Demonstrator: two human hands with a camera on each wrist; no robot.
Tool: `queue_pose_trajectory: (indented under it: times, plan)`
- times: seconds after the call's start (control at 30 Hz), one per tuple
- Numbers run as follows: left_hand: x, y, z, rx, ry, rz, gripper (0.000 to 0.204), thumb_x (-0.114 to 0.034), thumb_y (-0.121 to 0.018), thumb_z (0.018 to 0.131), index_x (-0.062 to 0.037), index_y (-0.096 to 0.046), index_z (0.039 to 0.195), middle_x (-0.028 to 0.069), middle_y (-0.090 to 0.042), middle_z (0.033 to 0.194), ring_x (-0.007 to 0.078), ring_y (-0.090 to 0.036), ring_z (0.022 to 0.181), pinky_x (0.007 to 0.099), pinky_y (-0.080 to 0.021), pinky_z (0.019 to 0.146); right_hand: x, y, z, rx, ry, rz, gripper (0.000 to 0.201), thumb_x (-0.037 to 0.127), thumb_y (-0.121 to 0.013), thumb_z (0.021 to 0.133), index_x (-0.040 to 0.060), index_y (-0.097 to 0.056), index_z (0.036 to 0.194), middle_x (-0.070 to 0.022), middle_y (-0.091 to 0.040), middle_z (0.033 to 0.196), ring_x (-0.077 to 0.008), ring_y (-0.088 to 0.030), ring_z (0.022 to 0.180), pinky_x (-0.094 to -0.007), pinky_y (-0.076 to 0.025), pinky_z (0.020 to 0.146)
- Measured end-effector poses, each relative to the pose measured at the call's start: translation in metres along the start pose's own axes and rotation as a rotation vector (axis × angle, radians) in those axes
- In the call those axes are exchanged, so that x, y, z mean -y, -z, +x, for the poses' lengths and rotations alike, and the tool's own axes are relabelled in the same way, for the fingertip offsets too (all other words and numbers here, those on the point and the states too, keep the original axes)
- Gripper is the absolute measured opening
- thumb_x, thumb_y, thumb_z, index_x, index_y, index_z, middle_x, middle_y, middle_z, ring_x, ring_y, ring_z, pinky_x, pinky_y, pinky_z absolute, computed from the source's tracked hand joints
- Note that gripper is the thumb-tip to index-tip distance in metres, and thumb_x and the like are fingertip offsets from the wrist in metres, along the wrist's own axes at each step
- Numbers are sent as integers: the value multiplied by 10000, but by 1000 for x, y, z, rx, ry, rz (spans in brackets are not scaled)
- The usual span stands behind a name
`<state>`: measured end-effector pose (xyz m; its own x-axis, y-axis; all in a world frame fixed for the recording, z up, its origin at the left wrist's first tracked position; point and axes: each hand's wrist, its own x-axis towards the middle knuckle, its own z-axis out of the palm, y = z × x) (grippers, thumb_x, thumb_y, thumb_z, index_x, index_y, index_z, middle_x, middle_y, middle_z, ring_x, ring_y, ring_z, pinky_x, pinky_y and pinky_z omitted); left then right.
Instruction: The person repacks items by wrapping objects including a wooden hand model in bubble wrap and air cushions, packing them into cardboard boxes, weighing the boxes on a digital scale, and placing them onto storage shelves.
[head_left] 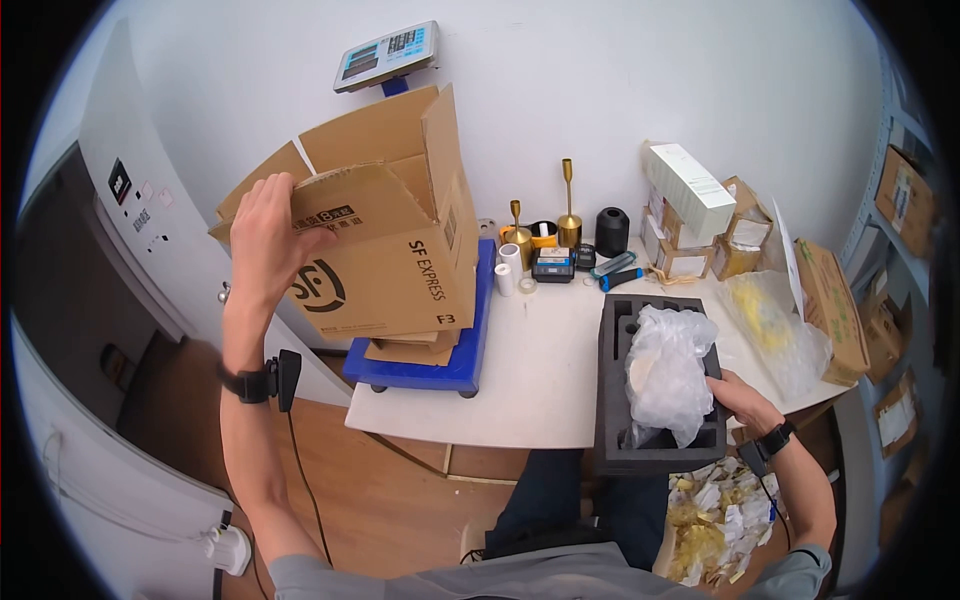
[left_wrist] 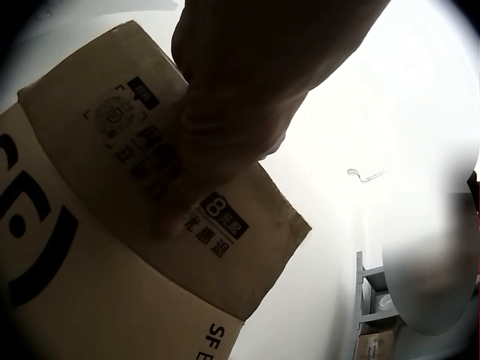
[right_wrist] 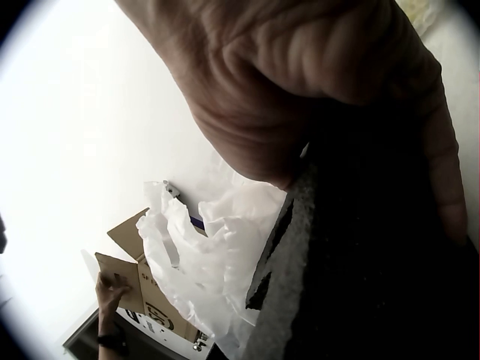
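Brown cardboard makes up the box, which stands open-topped and tilted above folded cardboard on the blue platform; the left hand grips one of its raised flaps, the fingers bent over the top edge and the thumb laid across the printed outer face, so the flap lies between thumb and fingers; the box hangs below and to the right of that hand in the head view, its black lettering facing the person. The right hand holds the dark grey foam tray by its right side, partly closed on it, with the thumb at the upper edge and a finger stretched along the outer side; how the remaining fingers lie cannot be told. The tray is at the front edge of the white table, near the person's legs; crumpled clear plastic wrap sits in and over its middle slots, just beside the right thumb, a pale thing inside it too hidden to make out. Behind the tray are a blue-handled tool, a black cylinder and two brass-coloured candlesticks.
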<state>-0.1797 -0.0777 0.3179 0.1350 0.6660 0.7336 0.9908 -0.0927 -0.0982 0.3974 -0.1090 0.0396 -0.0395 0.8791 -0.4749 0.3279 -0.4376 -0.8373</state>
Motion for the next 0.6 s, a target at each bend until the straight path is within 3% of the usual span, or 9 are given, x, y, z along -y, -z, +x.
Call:
queue_pose_trajectory:
  times: [0.13,0.2,0.23,0.3,0.37,0.47,0.53,0.57,0.6]
  plan:
    - [8,-9,-19,-114,-67,-28,579,-111,-903,634,-34,-602,1122,152,-635,1106,367,-584,1090,459,-493,944,-4,2,0,-17,11,-14,510,331,-632,962,-25,-599,1326,-99,-723,1101,-158,-723,867,-294,-594,697]
    - [0,1,-27,-268,-214,-11,487,-192,-837,796,-34,-625,1204,160,-670,1150,350,-603,1151,442,-475,1018,4,-3,-8,-39,-3,-24,526,388,-645,947,-26,-627,1271,-92,-730,1041,-153,-723,803,-298,-585,608]
    - [0,5,-31,-252,-219,-17,487,-192,-837,796,-34,-625,1204,160,-670,1150,350,-603,1151,442,-475,1018,1,-4,-11,-35,-20,-18,526,388,-645,947,-26,-627,1271,-92,-730,1041,-153,-723,803,-298,-585,608]
    - [17,12,-34,-247,-100,-460,507,-386,-664,982,-48,-612,1356,146,-644,1356,299,-548,1330,406,-390,1147,2,-5,-8,-25,22,-12,543,421,-625,955,-23,-622,1269,-99,-725,1053,-169,-718,823,-308,-575,613]
    - [67,16,-25,-282,143,-593,628,-525,-469,1064,-19,-578,1419,142,-567,1476,257,-480,1408,404,-300,1206,13,-7,-16,-21,-61,-31,540,374,-620,976,-34,-595,1328,-115,-720,1129,-180,-715,923,-320,-583,711]
    - [159,29,23,-344,324,-560,718,-581,-496,1032,16,-558,1428,177,-482,1547,303,-467,1421,433,-289,1207,10,-3,-11,18,-40,70,525,292,-635,989,-49,-556,1380,-117,-690,1235,-182,-665,1075,-319,-537,904]
    - [203,35,50,-173,666,-467,849,-655,-547,972,17,-491,1486,214,-488,1526,349,-486,1396,469,-319,1185,20,1,-13,49,-70,99,549,254,-645,986,-55,-515,1421,-120,-654,1316,-193,-622,1172,-329,-496,1003]
    - [217,37,52,-160,685,-436,849,-655,-547,972,17,-491,1486,214,-488,1526,349,-486,1396,469,-319,1185,15,1,-13,68,-51,136,566,238,-650,983,-56,-495,1440,-122,-635,1353,-199,-601,1212,-337,-479,1035]
    - [231,33,57,-3,824,-558,903,-681,-566,946,10,-449,1515,212,-487,1526,364,-494,1385,478,-339,1169,6,3,-10,95,-33,149,577,227,-654,979,-56,-479,1451,-124,-625,1369,-206,-592,1230,-343,-472,1049]
